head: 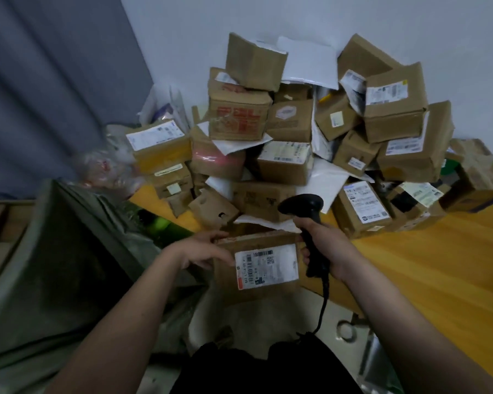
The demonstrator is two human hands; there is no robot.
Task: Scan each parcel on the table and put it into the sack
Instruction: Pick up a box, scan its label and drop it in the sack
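Note:
My left hand [204, 250] grips the left edge of a brown cardboard parcel [268, 290] with a white barcode label facing up, held at the table's near edge. My right hand [326, 248] grips the handle of a black barcode scanner [305, 207], just right of that parcel; the scanner head points left and away over the pile. A heap of several cardboard parcels [296, 132] and white mailers fills the wooden table [427, 268] against the wall. The grey-green sack [49, 280] gapes open at the left, below the table edge.
A crumpled clear plastic bag [106, 169] lies at the pile's left end above the sack. The scanner's cable [323, 305] hangs down toward my lap. A grey curtain [54, 81] hangs at the left and a pale wall stands behind the pile.

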